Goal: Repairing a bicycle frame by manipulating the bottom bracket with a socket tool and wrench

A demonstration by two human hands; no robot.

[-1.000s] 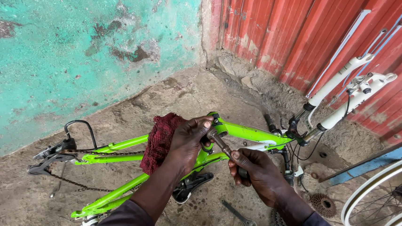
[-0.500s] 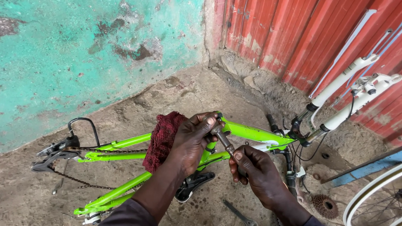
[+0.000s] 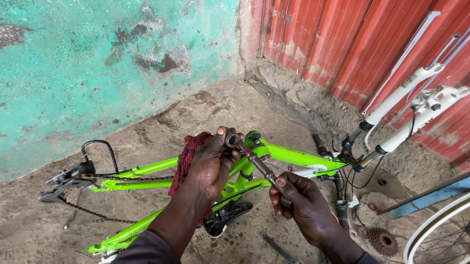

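At the far left of the dirt floor (image 3: 8,226) lie the rear gear changer (image 3: 66,181) and a slack chain (image 3: 97,214), below the peeling turquoise wall (image 3: 86,55). From there the bright green bike frame (image 3: 149,175) stretches on its side toward the middle, a black saddle (image 3: 229,217) under it. The left hand (image 3: 210,166) comes up from the bottom edge over the frame, a dark red rag (image 3: 186,156) bunched against its palm, fingers closed around the upper end of a rusty metal axle (image 3: 255,161) (its ring-shaped tip shows just above the fingertips). The axle slants down to the right hand (image 3: 304,206), whose fingers wrap its lower end, hiding it. A spanner (image 3: 284,254) lies on the floor below that hand, and a rusty gear cluster (image 3: 383,240) further right. White fork legs (image 3: 408,105) lean up against the red corrugated sheeting (image 3: 362,41). Two wheel rims (image 3: 448,240) are cut off at the right edge. Small parts at the bottom edge are too unclear to name.
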